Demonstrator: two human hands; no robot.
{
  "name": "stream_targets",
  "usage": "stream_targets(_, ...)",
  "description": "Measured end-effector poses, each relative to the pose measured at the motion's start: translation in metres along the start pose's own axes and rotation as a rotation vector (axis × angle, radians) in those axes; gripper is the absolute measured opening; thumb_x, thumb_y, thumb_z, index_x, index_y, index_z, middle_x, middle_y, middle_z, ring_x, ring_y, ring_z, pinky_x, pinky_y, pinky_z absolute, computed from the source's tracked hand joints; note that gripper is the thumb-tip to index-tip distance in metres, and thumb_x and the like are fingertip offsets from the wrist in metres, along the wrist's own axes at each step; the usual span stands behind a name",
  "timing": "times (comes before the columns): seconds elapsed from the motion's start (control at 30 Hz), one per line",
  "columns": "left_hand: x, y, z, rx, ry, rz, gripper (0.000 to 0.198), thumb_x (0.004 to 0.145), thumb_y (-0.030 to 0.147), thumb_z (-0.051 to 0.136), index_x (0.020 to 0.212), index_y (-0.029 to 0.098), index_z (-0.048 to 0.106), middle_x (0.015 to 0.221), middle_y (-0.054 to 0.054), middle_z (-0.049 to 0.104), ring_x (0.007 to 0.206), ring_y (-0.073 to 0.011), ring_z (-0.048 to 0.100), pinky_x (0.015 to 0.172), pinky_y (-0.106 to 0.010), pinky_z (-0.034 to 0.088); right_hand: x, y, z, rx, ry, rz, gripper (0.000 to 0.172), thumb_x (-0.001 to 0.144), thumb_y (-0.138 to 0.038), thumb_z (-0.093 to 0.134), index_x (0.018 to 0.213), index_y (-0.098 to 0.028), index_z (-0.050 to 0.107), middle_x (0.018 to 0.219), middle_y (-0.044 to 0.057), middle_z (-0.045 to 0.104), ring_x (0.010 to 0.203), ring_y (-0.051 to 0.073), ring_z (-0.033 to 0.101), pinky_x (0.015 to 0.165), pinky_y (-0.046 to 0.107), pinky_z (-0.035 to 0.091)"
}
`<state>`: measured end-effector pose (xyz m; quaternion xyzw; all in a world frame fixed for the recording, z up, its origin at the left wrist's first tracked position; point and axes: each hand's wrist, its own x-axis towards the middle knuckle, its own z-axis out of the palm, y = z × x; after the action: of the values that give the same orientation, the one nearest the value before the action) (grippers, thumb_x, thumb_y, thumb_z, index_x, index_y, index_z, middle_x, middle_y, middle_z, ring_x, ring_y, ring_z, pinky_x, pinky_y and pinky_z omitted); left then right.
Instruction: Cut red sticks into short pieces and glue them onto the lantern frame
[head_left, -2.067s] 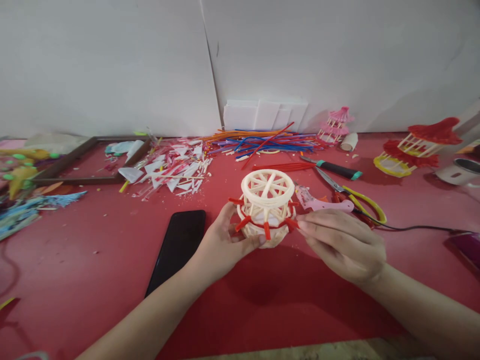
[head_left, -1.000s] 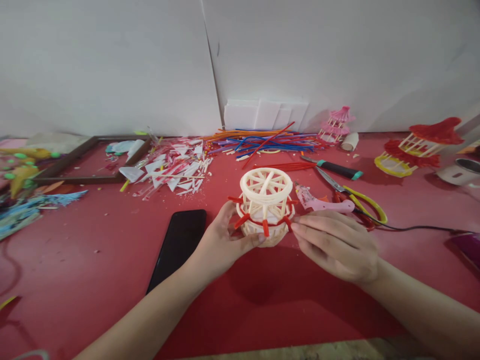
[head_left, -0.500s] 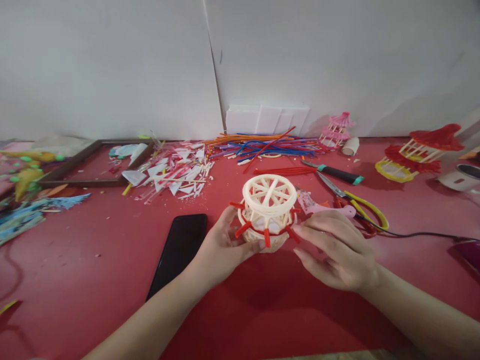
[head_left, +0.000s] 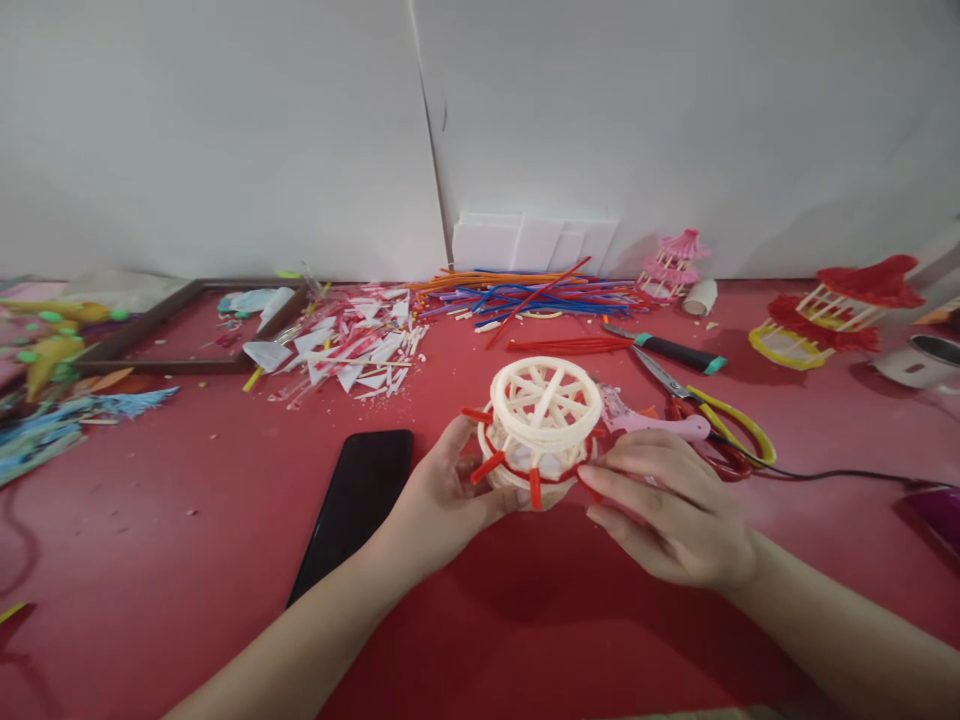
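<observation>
A round cream pipe-cleaner frame (head_left: pixel 546 400) is held above the table, its spoked wheel-like ring on top. Around its middle runs a red pipe-cleaner ring, with short red ends (head_left: pixel 535 488) sticking outward. My left hand (head_left: pixel 450 490) grips the frame from the left, with the thumb along its front lower edge. At the right side, my right hand (head_left: pixel 667 505) has its fingertips closed on one of the red ends, which they mostly cover. The far side of the frame is hidden.
A black phone (head_left: pixel 352 510) lies left of my hands. To the right are yellow-handled scissors (head_left: pixel 735 425), a black-and-teal-handled tool (head_left: pixel 682 353) and a pink glue gun (head_left: pixel 664 427) with a cord. Coloured pipe cleaners (head_left: pixel 525 298), scraps (head_left: pixel 352 345) and a brown frame (head_left: pixel 180 367) lie behind.
The cream frame has tipped slightly and shifted a little right and down. My right fingertips have moved in over the red end at the front right.
</observation>
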<state>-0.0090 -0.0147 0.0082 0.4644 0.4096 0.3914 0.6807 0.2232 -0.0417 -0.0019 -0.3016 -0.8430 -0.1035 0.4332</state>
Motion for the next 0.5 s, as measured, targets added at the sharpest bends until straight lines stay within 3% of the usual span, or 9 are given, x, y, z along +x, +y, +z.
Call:
stream_targets(0.23, 0.0009, 0.0021, 0.0000, 0.010, -0.028, 0.014, 0.055, 0.062, 0.012, 0.085, 0.107, 0.022, 0.056, 0.107, -0.006, 0.074, 0.098, -0.0280, 0.072, 0.084, -0.041, 0.061, -0.0001, -0.0002, 0.0003, -0.012, 0.014, -0.015, 0.031, 0.083, -0.017, 0.069, 0.114, -0.018, 0.069, 0.090, 0.006, 0.067, 0.085, 0.020, 0.066, 0.076, 0.037, 0.060)
stream_targets(0.5, -0.0028, 0.0026, 0.0042, 0.028, 0.007, 0.049, 0.054, 0.063, 0.013, 0.085, 0.108, 0.023, 0.058, 0.111, -0.006, 0.073, 0.101, -0.0268, 0.072, 0.083, -0.036, 0.061, 0.0006, -0.0016, -0.0026, -0.074, -0.015, -0.053, 0.036, 0.081, -0.018, 0.071, 0.117, -0.018, 0.067, 0.090, 0.005, 0.067, 0.087, 0.021, 0.066, 0.077, 0.036, 0.060)
